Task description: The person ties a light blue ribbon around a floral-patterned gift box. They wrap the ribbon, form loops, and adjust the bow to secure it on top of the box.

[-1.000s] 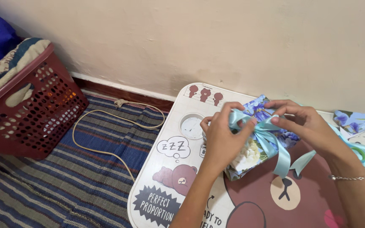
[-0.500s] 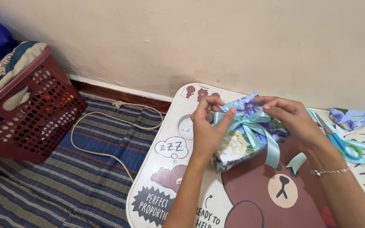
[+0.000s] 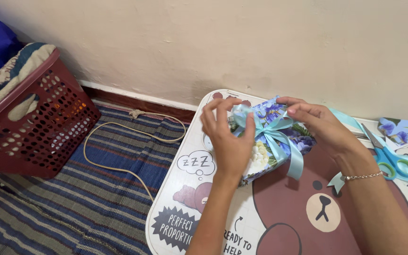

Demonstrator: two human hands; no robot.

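A small gift box wrapped in blue and white floral paper sits on a low lap table printed with a brown cartoon bear. A light blue satin ribbon is tied across the box in a bow, its tails hanging toward me. My left hand pinches the bow's left loop near the box's left corner. My right hand, a thin bracelet on its wrist, pinches the ribbon at the box's far right side.
Blue-handled scissors and a scrap of the same floral paper lie at the table's right by the wall. A dark red plastic basket with cloth stands at left on a striped rug. A beige cord loops across the rug.
Both hands have shifted farther from me along the box, still holding the ribbon. The bow loops have been drawn out wider, and the view has swung slightly.
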